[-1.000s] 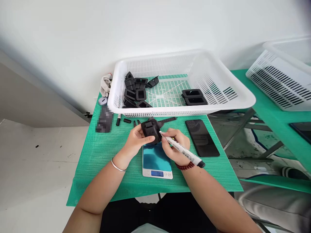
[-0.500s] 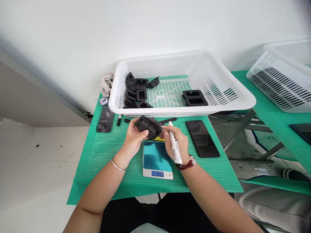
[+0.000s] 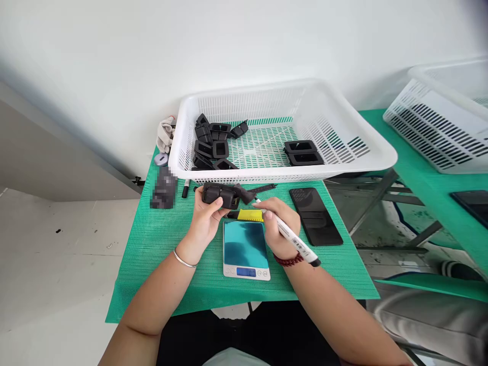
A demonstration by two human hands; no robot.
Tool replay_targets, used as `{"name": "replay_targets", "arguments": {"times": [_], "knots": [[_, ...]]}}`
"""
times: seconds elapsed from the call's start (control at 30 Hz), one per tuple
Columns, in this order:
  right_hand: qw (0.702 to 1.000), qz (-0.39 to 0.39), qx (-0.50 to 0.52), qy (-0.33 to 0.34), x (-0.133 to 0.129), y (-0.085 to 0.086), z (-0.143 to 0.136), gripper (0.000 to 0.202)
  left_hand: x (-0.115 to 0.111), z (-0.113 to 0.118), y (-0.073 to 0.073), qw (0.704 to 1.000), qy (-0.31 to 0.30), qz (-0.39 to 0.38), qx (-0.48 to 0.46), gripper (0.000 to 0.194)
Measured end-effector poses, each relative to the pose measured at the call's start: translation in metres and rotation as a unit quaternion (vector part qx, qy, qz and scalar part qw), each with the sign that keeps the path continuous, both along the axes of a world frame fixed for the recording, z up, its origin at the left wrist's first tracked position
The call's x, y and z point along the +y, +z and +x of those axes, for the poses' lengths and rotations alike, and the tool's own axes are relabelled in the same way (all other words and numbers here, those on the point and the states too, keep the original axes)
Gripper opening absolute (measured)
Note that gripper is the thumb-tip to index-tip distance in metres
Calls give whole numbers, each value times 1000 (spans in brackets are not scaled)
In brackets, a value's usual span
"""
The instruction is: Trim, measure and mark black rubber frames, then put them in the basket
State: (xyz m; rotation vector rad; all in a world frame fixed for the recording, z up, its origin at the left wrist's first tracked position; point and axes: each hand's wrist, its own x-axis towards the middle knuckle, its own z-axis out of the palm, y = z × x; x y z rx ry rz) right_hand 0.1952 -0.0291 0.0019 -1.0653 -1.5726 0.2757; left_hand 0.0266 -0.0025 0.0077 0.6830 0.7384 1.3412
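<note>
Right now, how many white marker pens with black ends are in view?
2. One white marker pen is in the right hand; the other lies on the green mesh cover, its far end hidden by the white plastic basket. More may be hidden.

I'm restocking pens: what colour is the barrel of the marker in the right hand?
The marker barrel is white with dark printing; head view.

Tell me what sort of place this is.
Probably a workshop or small factory workstation: a white basket holds similar black parts, a digital scale lies on the green-covered table, and the right hand holds a marker.
</note>
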Motion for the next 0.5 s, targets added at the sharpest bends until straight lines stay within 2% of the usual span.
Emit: {"name": "replay_targets", "arguments": {"times": [0.07,0.17,0.27,0.5], "knots": [[999,-36,31,-5,-2,-3,-2,9,0,0,0,1000,-5,-1,1,39],[995,-79,67,9,-3,-9,-5,11,-1,2,1,1000,-13,2,3,39],[994,-94,57,13,-3,-11,-5,11,-2,3,1,1000,-18,7,10,40],[992,-128,9,-5,-3,-2,-7,10,-3,4,0,999,-21,7,35,43]]}}
